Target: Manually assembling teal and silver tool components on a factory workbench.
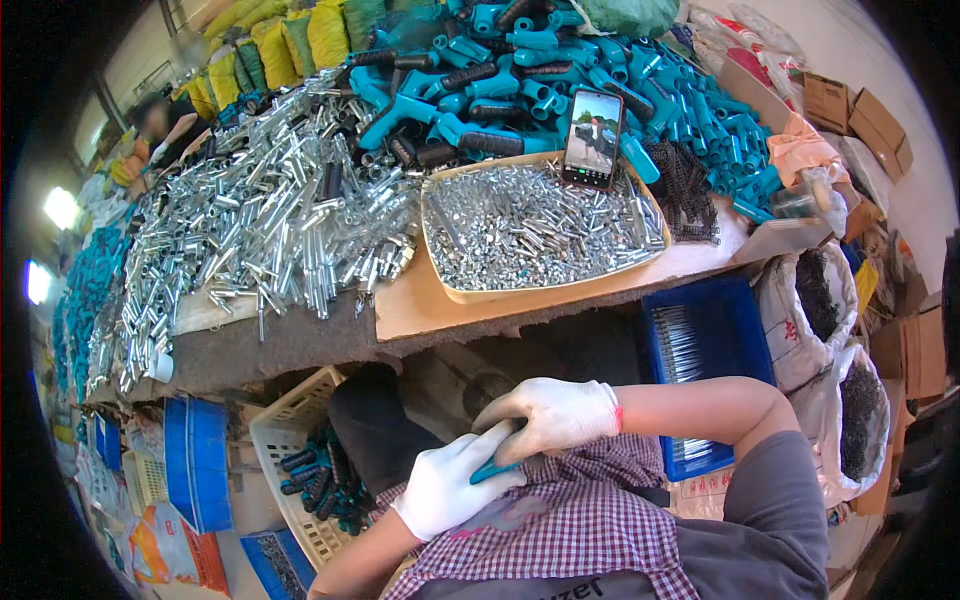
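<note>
Both my hands wear white gloves and meet over my lap. My left hand [450, 482] is closed around a small teal plastic part [490, 470], most of which the fingers cover. Just above it, my right hand [560, 415] is bent with its fingers curled down against the part and the left hand's fingers. Whatever those right fingertips grip is hidden. Beyond the hands, a cream tray [490, 296] full of small metal pins and fittings stands on the table edge.
A phone [594, 140] leans at the tray's back. Metal tubes [270, 210] are heaped at left, teal gun-shaped housings [500, 90] behind. Below are a blue bin [730, 330] of metal rods, a cream crate [285, 440] and white sacks [850, 400]. Another person [165, 130] is at far left.
</note>
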Demonstrator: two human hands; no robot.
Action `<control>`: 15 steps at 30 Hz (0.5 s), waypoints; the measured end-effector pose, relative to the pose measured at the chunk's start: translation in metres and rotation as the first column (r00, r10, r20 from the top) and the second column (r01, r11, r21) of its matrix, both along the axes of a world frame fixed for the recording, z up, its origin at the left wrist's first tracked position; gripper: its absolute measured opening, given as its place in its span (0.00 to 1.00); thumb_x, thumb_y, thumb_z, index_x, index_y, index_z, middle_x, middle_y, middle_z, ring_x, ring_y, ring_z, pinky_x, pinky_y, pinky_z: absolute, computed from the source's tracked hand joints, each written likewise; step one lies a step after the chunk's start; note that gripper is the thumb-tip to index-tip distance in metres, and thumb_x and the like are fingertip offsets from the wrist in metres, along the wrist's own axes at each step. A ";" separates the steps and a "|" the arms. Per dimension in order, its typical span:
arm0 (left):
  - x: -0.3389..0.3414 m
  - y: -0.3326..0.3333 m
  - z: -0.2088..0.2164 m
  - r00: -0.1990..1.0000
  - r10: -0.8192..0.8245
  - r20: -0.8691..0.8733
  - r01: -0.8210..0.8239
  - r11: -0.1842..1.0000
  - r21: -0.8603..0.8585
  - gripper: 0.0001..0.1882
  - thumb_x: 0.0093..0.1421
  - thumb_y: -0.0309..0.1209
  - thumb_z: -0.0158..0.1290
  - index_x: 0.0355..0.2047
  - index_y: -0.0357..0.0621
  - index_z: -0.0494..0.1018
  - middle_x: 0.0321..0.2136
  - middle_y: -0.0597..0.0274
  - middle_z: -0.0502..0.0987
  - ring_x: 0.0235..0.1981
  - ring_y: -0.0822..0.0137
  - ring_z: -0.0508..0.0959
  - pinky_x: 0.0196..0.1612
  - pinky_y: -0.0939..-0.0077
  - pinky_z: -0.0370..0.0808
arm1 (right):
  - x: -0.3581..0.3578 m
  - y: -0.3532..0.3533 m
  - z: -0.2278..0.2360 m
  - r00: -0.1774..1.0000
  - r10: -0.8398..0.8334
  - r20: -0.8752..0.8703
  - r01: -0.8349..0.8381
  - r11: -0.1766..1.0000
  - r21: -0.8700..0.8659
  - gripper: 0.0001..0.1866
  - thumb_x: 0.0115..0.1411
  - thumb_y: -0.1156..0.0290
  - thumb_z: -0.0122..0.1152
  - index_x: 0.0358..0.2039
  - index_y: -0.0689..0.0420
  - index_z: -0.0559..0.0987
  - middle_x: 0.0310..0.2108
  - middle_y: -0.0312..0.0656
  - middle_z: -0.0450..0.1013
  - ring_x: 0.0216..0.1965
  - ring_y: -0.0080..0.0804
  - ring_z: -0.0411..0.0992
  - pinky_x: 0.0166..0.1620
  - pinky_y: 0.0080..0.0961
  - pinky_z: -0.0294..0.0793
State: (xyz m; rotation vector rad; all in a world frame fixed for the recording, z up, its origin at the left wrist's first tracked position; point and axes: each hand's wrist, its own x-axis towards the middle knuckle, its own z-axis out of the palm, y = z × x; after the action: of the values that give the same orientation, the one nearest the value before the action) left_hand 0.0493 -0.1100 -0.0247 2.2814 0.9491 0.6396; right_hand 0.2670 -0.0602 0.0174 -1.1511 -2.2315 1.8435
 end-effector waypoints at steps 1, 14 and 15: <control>0.003 0.000 0.000 1.000 0.025 -0.008 -0.025 0.999 -0.023 0.32 0.48 0.44 0.69 0.50 0.39 0.76 0.31 0.46 0.81 0.32 0.50 0.83 0.35 0.65 0.80 | 0.002 0.005 0.002 1.000 0.002 -0.001 -0.002 1.000 0.003 0.30 0.57 0.58 0.63 0.54 0.67 0.76 0.31 0.50 0.78 0.20 0.28 0.75 0.27 0.25 0.75; 0.005 0.008 0.013 0.973 0.229 0.021 -0.226 0.971 -0.076 0.26 0.49 0.38 0.66 0.48 0.42 0.76 0.37 0.47 0.81 0.37 0.48 0.82 0.40 0.66 0.79 | 0.054 0.105 0.012 0.710 -0.667 0.225 0.075 0.390 0.918 0.11 0.53 0.58 0.63 0.29 0.52 0.83 0.34 0.47 0.77 0.40 0.48 0.76 0.44 0.44 0.74; 0.005 0.010 0.014 0.973 0.231 0.025 -0.229 0.971 -0.065 0.26 0.50 0.38 0.66 0.48 0.42 0.76 0.37 0.47 0.81 0.37 0.48 0.82 0.40 0.66 0.79 | 0.055 0.108 0.014 0.708 -0.668 0.231 0.060 0.382 0.922 0.11 0.53 0.59 0.61 0.29 0.52 0.83 0.33 0.47 0.77 0.40 0.48 0.76 0.45 0.44 0.75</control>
State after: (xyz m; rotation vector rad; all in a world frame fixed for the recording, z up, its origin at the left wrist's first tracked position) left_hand 0.0544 -0.1001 -0.0106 2.1178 1.2119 0.7318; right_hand 0.3218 0.0482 0.0317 -1.8305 -2.2516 -0.0497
